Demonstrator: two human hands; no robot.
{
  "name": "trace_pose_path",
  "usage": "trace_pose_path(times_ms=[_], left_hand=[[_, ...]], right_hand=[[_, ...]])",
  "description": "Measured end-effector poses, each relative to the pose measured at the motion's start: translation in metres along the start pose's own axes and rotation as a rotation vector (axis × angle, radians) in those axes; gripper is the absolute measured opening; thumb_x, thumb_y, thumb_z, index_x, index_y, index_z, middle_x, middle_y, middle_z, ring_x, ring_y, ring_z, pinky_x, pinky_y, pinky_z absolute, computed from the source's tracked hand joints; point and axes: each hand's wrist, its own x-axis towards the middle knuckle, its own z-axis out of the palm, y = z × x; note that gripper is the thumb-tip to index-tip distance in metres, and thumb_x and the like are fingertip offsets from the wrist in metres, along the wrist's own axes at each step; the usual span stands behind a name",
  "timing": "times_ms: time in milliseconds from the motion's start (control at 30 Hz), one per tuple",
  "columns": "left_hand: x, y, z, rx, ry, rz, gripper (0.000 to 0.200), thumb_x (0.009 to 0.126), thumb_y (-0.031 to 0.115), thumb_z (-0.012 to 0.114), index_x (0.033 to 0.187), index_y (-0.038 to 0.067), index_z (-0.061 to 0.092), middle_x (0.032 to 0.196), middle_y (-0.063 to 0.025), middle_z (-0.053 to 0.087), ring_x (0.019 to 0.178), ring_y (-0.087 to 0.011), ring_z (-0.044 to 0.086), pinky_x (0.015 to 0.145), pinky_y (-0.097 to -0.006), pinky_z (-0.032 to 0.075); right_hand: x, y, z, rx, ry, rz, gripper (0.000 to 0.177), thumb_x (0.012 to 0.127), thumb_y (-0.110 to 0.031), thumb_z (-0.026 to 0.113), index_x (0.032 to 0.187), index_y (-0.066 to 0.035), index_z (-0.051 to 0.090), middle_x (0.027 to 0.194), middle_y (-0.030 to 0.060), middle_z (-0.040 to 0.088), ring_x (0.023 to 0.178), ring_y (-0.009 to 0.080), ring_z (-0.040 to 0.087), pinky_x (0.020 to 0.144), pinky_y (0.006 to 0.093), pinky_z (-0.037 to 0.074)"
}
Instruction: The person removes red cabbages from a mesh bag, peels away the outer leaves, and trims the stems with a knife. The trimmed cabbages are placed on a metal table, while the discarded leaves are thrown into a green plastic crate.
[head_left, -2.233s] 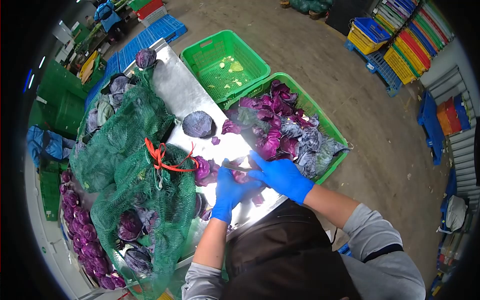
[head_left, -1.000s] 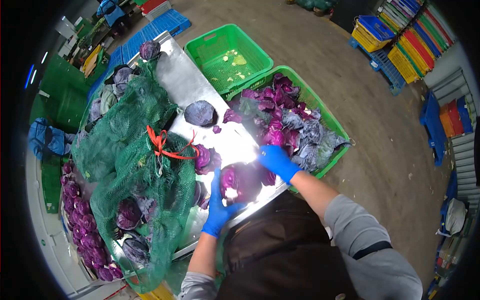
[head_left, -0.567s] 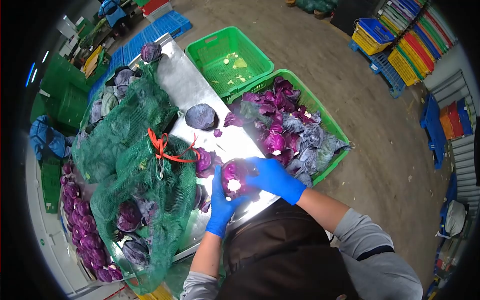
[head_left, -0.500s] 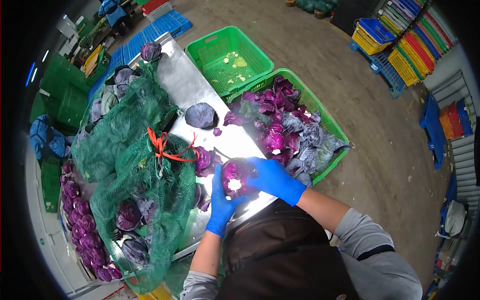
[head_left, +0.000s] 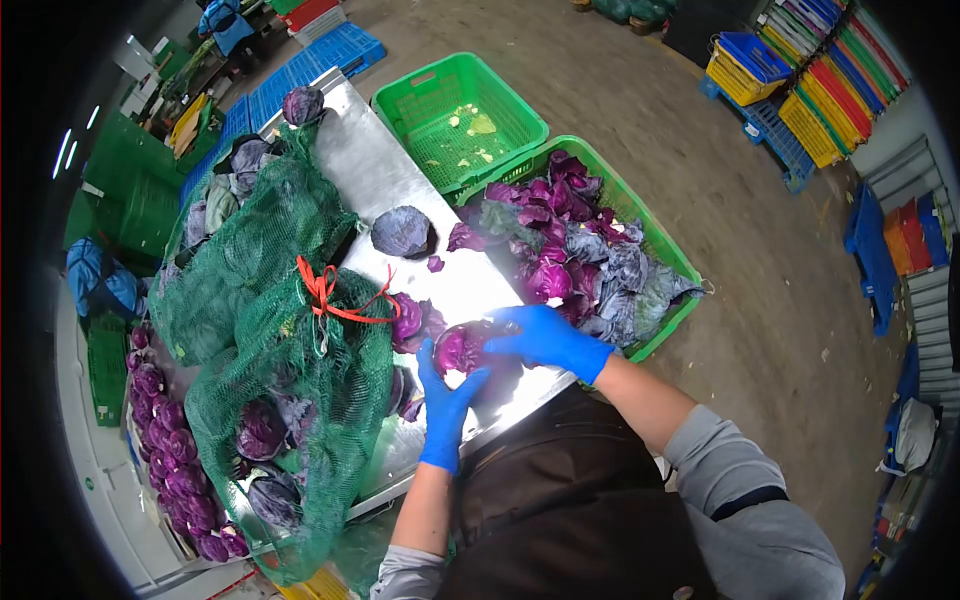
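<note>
A red cabbage (head_left: 458,352) with its pale cut stem end towards me is between my blue-gloved hands, over the front edge of the metal table (head_left: 360,140). My left hand (head_left: 445,405) cups it from below left, thumb and fingers wrapped round it. From the right, the fingers of my right hand (head_left: 548,342) are curled against its outer leaves; the fingertips are partly blurred. Just left of it lie a smaller purple cabbage (head_left: 407,318) and loose leaf pieces. A dark cupped outer leaf (head_left: 402,232) rests farther up the table.
Green mesh sacks (head_left: 260,270) of cabbages, one tied with red ribbon (head_left: 320,290), fill the table's left. Trimmed cabbages (head_left: 170,450) are lined up beyond. Right of the table stand a green crate (head_left: 668,262) heaped with leaves and another crate (head_left: 395,100) with scraps. A person (head_left: 225,25) is far off.
The cabbage has turned and tipped, so its white stem end now points lower and shows less. My right hand has shifted slightly on it. The other cabbages and the sacks stay put.
</note>
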Motion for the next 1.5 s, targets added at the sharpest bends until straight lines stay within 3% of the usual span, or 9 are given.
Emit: trace_pose_path(times_ms=[67,267,367,500,567,633,700,1233,1500], left_hand=[[0.001,0.007,0.005,0.049,0.052,-0.005,0.094,0.063,0.015,0.08,0.139,0.002,0.026,0.136,-0.0151,0.035,0.123,-0.0236,0.038,0.105,-0.0354,0.031],[0.0,0.013,-0.003,-0.145,-0.031,-0.078,0.097,0.06,0.019,0.083,0.136,-0.002,0.027,0.128,-0.0146,0.044,0.118,-0.0238,0.044,0.102,-0.0341,0.034],[-0.002,0.01,-0.014,-0.26,-0.009,-0.111,0.088,0.061,0.011,0.079,0.134,-0.002,0.032,0.124,-0.013,0.047,0.115,-0.0229,0.047,0.099,-0.0333,0.038],[0.001,0.005,-0.032,-0.668,-0.029,-0.262,0.077,0.061,0.0,0.071,0.131,0.002,0.038,0.124,-0.0118,0.048,0.116,-0.0223,0.046,0.1,-0.0347,0.038],[0.007,0.024,-0.031,-0.453,-0.083,-0.084,0.081,0.059,0.002,0.075,0.131,0.003,0.039,0.125,-0.0114,0.047,0.117,-0.0222,0.045,0.101,-0.0355,0.037],[0.009,0.042,-0.03,-0.241,-0.131,-0.045,0.089,0.055,0.007,0.08,0.132,0.003,0.036,0.127,-0.0111,0.045,0.118,-0.022,0.044,0.102,-0.0354,0.036],[0.02,0.034,-0.026,-0.077,-0.308,0.099,0.097,0.053,0.014,0.084,0.135,0.004,0.033,0.132,-0.0107,0.041,0.12,-0.0216,0.042,0.103,-0.035,0.034],[0.01,0.028,-0.007,0.122,-0.042,0.075,0.109,0.053,0.025,0.086,0.138,0.0,0.023,0.133,-0.0174,0.032,0.123,-0.0275,0.034,0.104,-0.0374,0.031],[0.012,0.023,-0.007,0.123,0.016,0.073,0.097,0.059,0.023,0.083,0.136,0.0,0.029,0.135,-0.0145,0.032,0.124,-0.0268,0.035,0.104,-0.037,0.03]], right_hand=[[-0.004,-0.012,-0.001,0.055,-0.198,0.199,0.048,0.077,-0.024,0.07,0.123,-0.015,0.056,0.105,0.0045,0.061,0.072,0.0148,0.06,0.066,0.0314,0.05],[0.009,0.037,0.008,-0.279,0.035,-0.52,0.03,0.075,-0.019,0.071,0.102,-0.009,0.062,0.08,0.0035,0.06,0.065,0.0111,0.057,0.06,0.0267,0.049],[0.011,0.055,0.0,-0.037,0.0,-0.355,0.023,0.073,-0.018,0.07,0.091,-0.007,0.059,0.075,0.0043,0.06,0.061,0.0159,0.058,0.058,0.0298,0.049],[0.005,0.059,-0.046,-0.751,0.238,-0.029,0.022,0.072,-0.015,0.068,0.089,-0.006,0.057,0.073,0.0062,0.061,0.067,0.0203,0.062,0.06,0.0344,0.05],[0.013,0.053,-0.049,-0.748,0.296,0.038,0.029,0.073,-0.017,0.07,0.098,-0.005,0.059,0.077,0.0065,0.063,0.068,0.0189,0.062,0.059,0.0342,0.05],[0.024,0.047,-0.023,-0.246,0.29,-0.506,0.042,0.074,-0.024,0.072,0.11,-0.006,0.059,0.084,0.0059,0.064,0.07,0.0177,0.062,0.059,0.0328,0.05],[0.011,-0.008,-0.002,-0.002,0.039,-0.118,0.047,0.076,-0.026,0.072,0.116,-0.007,0.058,0.091,0.0054,0.065,0.076,0.0147,0.062,0.064,0.0291,0.05],[0.03,-0.02,-0.004,-0.541,-0.319,-0.254,0.04,0.08,-0.032,0.065,0.111,-0.007,0.062,0.092,0.0098,0.065,0.078,0.0184,0.062,0.071,0.0317,0.049],[0.032,0.011,0.014,-0.483,0.162,-0.425,0.025,0.074,-0.03,0.064,0.092,-0.012,0.067,0.072,0.0087,0.065,0.06,0.0244,0.063,0.057,0.0329,0.051]])
